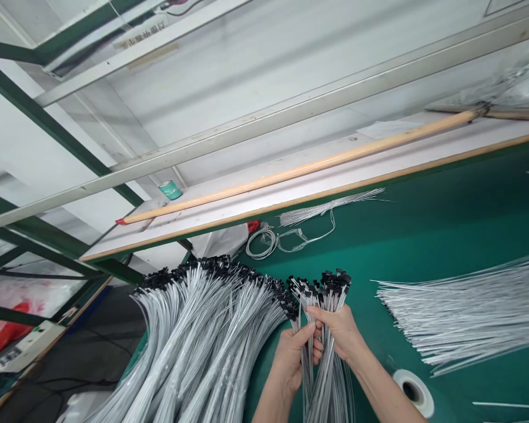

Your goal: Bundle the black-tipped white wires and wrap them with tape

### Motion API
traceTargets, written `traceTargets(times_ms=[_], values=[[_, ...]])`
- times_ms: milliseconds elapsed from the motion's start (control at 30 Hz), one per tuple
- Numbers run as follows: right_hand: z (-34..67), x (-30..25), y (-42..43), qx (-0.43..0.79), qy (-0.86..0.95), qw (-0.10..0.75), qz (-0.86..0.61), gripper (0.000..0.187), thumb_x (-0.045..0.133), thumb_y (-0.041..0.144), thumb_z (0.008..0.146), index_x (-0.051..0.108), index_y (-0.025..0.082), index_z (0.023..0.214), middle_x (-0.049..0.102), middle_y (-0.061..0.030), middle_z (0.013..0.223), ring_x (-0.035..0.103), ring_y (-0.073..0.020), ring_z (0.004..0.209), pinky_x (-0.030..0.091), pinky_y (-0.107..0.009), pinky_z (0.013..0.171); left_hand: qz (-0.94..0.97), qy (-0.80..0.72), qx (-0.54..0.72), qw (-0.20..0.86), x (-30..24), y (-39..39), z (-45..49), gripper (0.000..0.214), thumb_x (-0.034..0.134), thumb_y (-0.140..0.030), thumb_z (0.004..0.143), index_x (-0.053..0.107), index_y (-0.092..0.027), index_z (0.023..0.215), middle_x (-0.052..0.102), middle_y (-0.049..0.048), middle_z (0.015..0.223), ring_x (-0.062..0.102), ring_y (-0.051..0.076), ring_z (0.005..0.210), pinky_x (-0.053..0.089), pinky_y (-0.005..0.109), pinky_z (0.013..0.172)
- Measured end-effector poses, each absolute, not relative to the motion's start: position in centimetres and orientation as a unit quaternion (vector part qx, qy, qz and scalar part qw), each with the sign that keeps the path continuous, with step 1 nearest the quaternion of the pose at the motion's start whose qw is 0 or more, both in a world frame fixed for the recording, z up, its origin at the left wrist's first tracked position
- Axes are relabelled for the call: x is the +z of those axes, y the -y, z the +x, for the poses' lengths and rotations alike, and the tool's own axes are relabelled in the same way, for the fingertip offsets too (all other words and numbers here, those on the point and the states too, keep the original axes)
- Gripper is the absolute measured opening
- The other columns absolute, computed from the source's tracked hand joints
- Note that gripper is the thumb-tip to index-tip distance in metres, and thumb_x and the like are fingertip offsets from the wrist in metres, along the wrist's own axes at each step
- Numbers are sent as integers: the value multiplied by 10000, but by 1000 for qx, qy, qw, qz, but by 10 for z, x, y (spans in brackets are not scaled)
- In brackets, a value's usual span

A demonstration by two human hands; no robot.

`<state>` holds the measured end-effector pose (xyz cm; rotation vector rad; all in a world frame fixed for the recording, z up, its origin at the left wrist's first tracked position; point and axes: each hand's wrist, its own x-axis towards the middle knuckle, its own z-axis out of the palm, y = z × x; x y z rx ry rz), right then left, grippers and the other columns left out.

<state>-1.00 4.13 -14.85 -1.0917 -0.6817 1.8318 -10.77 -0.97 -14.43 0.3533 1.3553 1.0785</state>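
My left hand point(291, 355) is closed around a small bunch of thin grey wires, thumb on top. Beside it, my right hand point(341, 332) grips a thicker wire bundle point(330, 382), its thumb and fingertips reaching over to the left bunch. Black connectors point(337, 281) cap the upper ends of the held wires, and the long tails hang down between my forearms. Just left of my hands lies a large pile of grey wires point(203, 341), also topped with black connectors. My palms hide part of the held wires.
The green table point(357, 247) carries loose straight wires point(467, 311) on the right, a white roll point(413, 392) near my right forearm, and coiled cable point(262, 244) at the back. Above runs a shelf point(229, 214) with a wooden pole point(308, 170) and a green can point(170, 190).
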Motion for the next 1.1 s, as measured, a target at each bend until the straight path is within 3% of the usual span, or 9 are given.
traceTargets(times_ms=[433, 633, 700, 767, 867, 933, 1000, 1067, 1100], values=[[-11, -151, -42, 713, 263, 451, -468, 251, 773, 293, 499, 574, 147, 454, 496, 20, 367, 464, -137, 367, 387, -285, 410, 134, -615, 487, 605, -144, 9, -103, 377, 756, -404, 575, 692, -58, 712, 618, 52, 483, 527, 89, 407, 396, 182, 418], [-6, -160, -44, 695, 261, 480, -467, 228, 784, 310, 490, 640, 139, 534, 649, -53, 595, 585, -197, 614, 451, -306, 594, 109, -626, 526, 565, -144, 10, -112, 336, 772, -398, 554, 671, -93, 650, 670, 67, 693, 619, 130, 627, 475, 214, 574], [-5, -160, -44, 717, 271, 478, -429, 259, 762, 353, 543, 618, 138, 522, 626, -44, 562, 565, -176, 565, 443, -301, 569, 129, -614, 533, 568, -148, 10, -114, 358, 762, -436, 550, 635, -105, 595, 623, 21, 586, 550, 77, 469, 411, 187, 460], [-6, -160, -43, 740, 276, 473, -390, 284, 739, 378, 589, 589, 147, 522, 522, 13, 435, 474, -125, 435, 400, -279, 477, 151, -594, 537, 580, -154, 9, -114, 417, 740, -507, 538, 592, -117, 555, 499, -48, 426, 362, 20, 293, 250, 175, 342], [-8, -159, -44, 749, 276, 477, -369, 256, 769, 344, 558, 620, 144, 616, 429, 69, 374, 362, -81, 365, 333, -248, 407, 167, -567, 545, 595, -160, 8, -111, 505, 697, -610, 503, 583, -122, 565, 386, -91, 350, 200, -6, 249, 99, 184, 332], [-10, -158, -45, 743, 280, 474, -379, 281, 795, 305, 511, 655, 134, 683, 560, 29, 485, 373, -70, 374, 341, -250, 412, 172, -562, 546, 596, -161, 8, -109, 555, 653, -666, 501, 585, -119, 565, 380, -85, 342, 197, -3, 255, 87, 190, 342], [-10, -157, -46, 747, 285, 461, -385, 308, 799, 282, 495, 676, 131, 733, 684, -48, 736, 408, -62, 388, 367, -262, 430, 175, -569, 542, 594, -160, 8, -108, 573, 609, -692, 534, 574, -120, 541, 380, -77, 339, 198, -1, 262, 92, 196, 350], [-11, -155, -45, 753, 286, 453, -382, 324, 797, 259, 494, 684, 132, 770, 694, -89, 899, 431, -60, 395, 384, -269, 442, 183, -575, 534, 592, -158, 8, -108, 567, 580, -685, 583, 564, -121, 523, 369, -74, 335, 193, 1, 269, 92, 201, 358], [-12, -154, -45, 754, 287, 451, -382, 320, 796, 251, 495, 685, 127, 769, 698, -92, 884, 436, -62, 390, 385, -269, 440, 188, -576, 530, 593, -158, 7, -108, 560, 577, -676, 598, 557, -123, 513, 361, -74, 332, 190, 2, 272, 87, 203, 360]])
